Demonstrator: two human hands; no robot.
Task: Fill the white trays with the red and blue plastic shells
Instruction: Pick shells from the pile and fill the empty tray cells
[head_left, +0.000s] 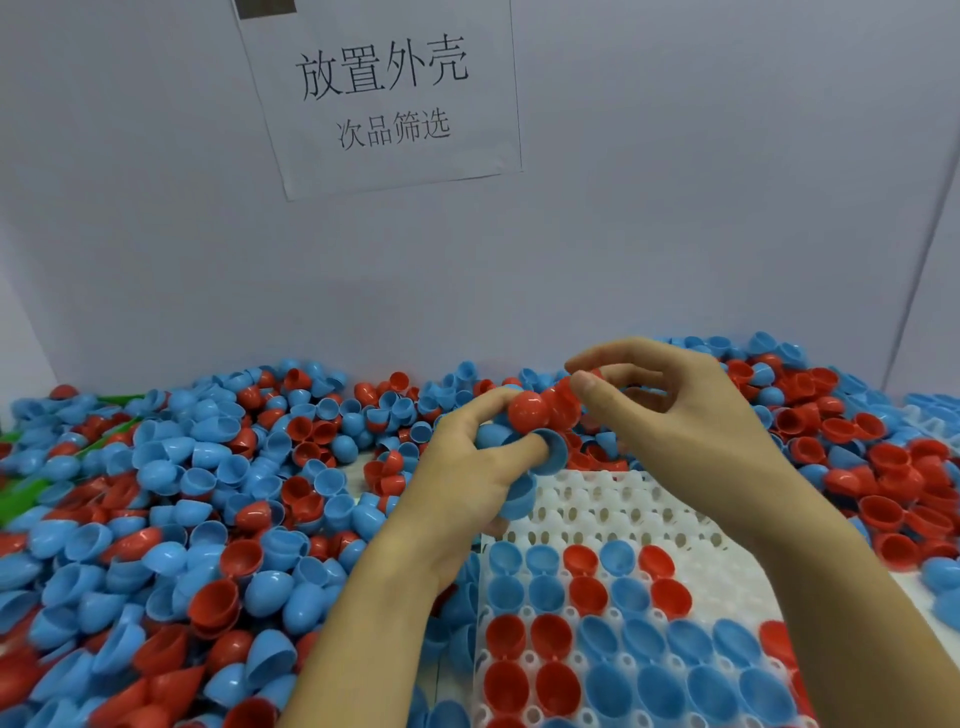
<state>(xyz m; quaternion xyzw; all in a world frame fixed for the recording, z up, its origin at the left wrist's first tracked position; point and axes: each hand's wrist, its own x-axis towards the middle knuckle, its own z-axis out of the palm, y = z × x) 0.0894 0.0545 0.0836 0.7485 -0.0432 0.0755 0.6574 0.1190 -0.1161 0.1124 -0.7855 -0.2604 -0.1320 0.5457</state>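
So I've got a handful going. My left hand (467, 467) is curled around a few blue shells (524, 493), with a red shell (529, 411) perched at my fingertips, and my right hand (675, 410) is pinching the next red shell (563, 400) right beside it between thumb and forefinger. Looks like I'm peeling one off the bunch to drop it in.

The white tray (623, 504) sits on the counter right under my hands. The near rows already have red and blue shells sitting open side up; the far rows, just below my hands, have none in them. The loose pile of shells (208, 493) is heaped all around, mostly to the left and along the back wall, under a paper sign (384, 98).

My tip for this bit: pull straight off so any nested shells don't come along as a stuck pair, and glance inside to check it's really a single one. Turn it cup-up before it goes down, then set it in the nearest free pocket rather than tossing it, since these things probably bounce. Keeping the left hand stocked and low over the tray should save reaching.
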